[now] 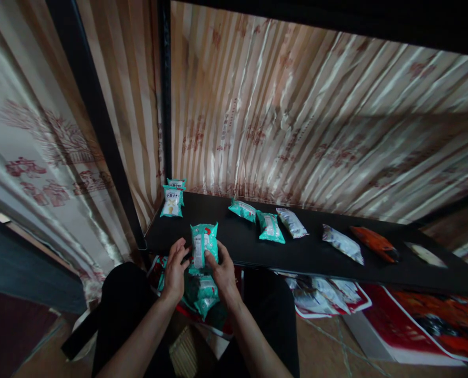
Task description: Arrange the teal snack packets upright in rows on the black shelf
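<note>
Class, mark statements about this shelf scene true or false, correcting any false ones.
1. The right hand holds a shiny teal plastic packet. True.
2. The left hand holds a shiny orange plastic packet. False: the left hand is beside the teal packet; the orange packet lies on the long black shelf.
3. The pleated curtain is plain green. False: the pleated beige fabric curtain has reddish prints.
4. More teal packets lie between the person's black-clad knees. True.

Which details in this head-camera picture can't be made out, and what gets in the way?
Head view:
Small print on the teal packet in the right hand: too small and blurred.
Rear teal packet, left end of shelf: lower part hidden by the packet in front.
Orange packets, lower right: cut off by the right edge.
</note>
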Demonstrator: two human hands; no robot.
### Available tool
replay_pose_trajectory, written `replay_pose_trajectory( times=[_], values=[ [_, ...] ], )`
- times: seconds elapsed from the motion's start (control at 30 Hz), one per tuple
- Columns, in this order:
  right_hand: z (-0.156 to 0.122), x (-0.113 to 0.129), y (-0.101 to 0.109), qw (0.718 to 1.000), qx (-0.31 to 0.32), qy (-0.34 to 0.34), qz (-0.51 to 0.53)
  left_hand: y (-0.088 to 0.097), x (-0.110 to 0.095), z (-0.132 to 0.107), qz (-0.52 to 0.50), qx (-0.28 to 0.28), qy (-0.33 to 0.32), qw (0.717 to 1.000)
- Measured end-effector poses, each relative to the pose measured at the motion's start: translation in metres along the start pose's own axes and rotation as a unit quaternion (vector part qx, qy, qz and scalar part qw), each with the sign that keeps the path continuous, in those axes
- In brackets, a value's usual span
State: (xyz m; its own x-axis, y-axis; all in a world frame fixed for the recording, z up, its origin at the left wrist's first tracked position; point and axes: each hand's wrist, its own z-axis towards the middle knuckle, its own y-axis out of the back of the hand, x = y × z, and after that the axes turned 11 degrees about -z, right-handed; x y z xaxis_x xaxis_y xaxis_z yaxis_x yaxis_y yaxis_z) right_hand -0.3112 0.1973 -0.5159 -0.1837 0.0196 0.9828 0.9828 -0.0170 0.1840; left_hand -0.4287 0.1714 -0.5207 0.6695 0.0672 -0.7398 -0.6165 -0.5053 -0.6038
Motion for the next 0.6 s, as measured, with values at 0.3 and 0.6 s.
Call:
replay_pose_trajectory(
  times=[0.3, 0.6],
  values=[
    [0.008, 0.007, -0.018, 0.993, 0.013, 0.043, -0.106, 0.009, 0.003, 0.004, 0.044, -0.011, -0.012, 0.999],
    [0.009, 0.012, -0.022, 0.991, 0.007, 0.059, -0.121, 0.005, 0.000, 0.002, 0.029, -0.014, -0.002, 0.999]
  ],
)
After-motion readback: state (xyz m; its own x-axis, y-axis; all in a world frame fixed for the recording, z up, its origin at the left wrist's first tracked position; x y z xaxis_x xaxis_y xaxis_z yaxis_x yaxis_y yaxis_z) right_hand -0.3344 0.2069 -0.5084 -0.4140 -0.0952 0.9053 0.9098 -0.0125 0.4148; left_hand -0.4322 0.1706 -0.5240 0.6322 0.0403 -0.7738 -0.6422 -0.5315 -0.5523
